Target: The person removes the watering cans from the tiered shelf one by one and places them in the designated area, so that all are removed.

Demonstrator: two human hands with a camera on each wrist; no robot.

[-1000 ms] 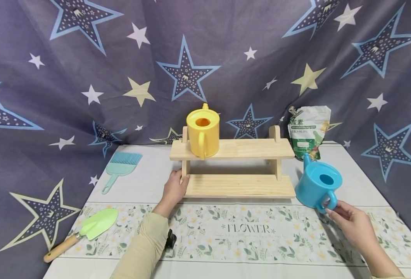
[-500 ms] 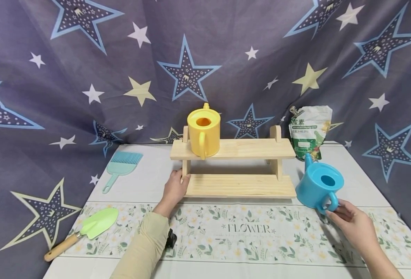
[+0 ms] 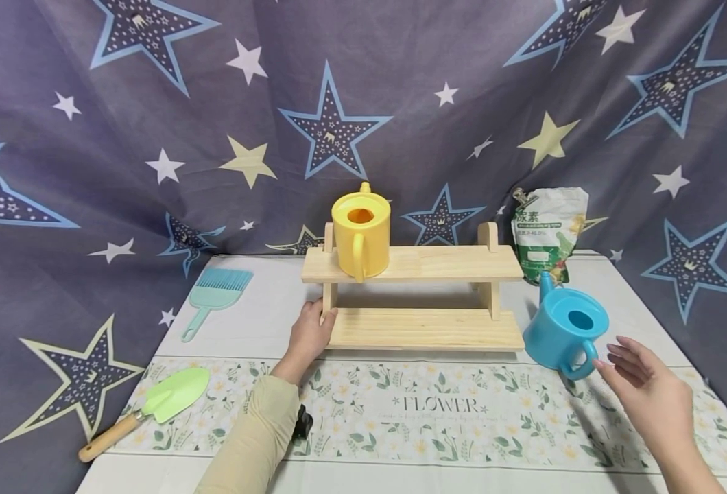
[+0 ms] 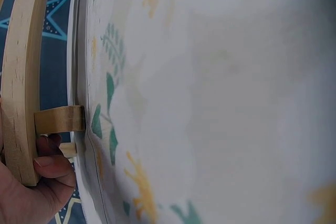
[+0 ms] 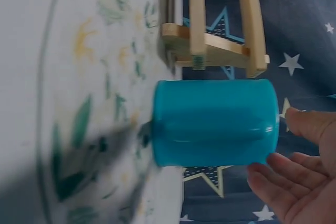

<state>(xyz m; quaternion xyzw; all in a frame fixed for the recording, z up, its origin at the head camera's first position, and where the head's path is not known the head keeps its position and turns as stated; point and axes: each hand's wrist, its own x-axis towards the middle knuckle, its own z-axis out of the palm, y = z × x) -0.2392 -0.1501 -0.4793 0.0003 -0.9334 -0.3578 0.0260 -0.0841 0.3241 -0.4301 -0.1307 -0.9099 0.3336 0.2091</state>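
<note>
A two-tier wooden shelf (image 3: 425, 329) stands in the middle of the table. My left hand (image 3: 310, 334) grips the left end of its lower board; in the left wrist view the fingers (image 4: 55, 169) curl round the board's end. On the upper board, toward the left, sits a yellow watering can (image 3: 363, 237) with its handle facing me. A blue watering can (image 3: 561, 329) stands upright on the table just right of the shelf. My right hand (image 3: 650, 391) is beside its handle with fingers loosely spread and holding nothing; the thumb tip is very close to the handle, and contact is unclear.
Behind the blue can stands a clipped white and green bag (image 3: 549, 233). At the left lie a light blue hand brush with its dustpan (image 3: 215, 298) and a green trowel (image 3: 175, 398) with a wooden handle. A starry curtain (image 3: 363, 103) hangs behind the table.
My right hand has let go of the blue watering can's handle and moved slightly right, its fingers opening. The can stays put. My left hand keeps its grip on the shelf.
</note>
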